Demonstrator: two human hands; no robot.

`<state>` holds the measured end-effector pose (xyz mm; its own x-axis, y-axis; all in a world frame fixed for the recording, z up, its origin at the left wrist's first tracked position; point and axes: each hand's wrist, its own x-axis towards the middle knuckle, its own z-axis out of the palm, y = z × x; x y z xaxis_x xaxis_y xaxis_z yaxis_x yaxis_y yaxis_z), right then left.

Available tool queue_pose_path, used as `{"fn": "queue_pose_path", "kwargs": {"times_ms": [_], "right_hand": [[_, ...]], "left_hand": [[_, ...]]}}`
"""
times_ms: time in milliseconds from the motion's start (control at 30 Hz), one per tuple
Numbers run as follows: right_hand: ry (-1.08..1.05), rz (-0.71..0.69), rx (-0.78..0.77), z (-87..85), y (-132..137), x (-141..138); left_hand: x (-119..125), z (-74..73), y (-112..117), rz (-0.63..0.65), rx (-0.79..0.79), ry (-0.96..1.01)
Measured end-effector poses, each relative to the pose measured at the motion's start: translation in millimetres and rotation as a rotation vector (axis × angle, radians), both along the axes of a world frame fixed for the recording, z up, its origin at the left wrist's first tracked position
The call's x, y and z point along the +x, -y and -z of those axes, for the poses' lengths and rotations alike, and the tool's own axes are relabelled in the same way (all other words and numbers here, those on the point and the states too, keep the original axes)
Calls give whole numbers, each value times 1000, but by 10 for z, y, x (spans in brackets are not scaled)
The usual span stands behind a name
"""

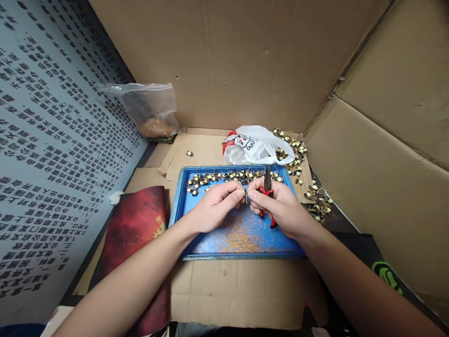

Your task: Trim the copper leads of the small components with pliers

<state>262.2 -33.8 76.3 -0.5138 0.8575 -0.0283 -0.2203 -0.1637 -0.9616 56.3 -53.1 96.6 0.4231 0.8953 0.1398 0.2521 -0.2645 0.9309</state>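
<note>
Over a blue tray (196, 234), my left hand (215, 206) pinches a small yellow-and-black component (245, 193) between its fingertips. My right hand (284, 208) is closed round red-handled pliers (267, 187), whose dark jaws point up and away from me, and its fingertips also touch the component. A row of several similar components (224, 178) lies along the tray's far edge. A heap of cut copper wire bits (242, 234) covers the tray's middle, under my hands.
Cardboard walls stand behind and to the right. A white plastic bag (256, 145) lies behind the tray, with more components (317, 196) scattered at its right. A clear bag with brown wire (154, 117) leans at back left. A red mat (133, 229) lies left.
</note>
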Motion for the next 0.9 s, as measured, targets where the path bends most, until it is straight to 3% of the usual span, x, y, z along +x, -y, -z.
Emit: {"fn": "queue_pose_path", "kwargs": {"times_ms": [433, 667, 900], "right_hand": [[255, 67, 236, -19, -16, 3], [349, 207, 434, -67, 30, -40], [329, 59, 399, -98, -4, 16]], "left_hand": [[-16, 22, -28, -2, 40, -96], [-29, 40, -42, 27, 14, -22], [-29, 30, -52, 65, 13, -33]]}}
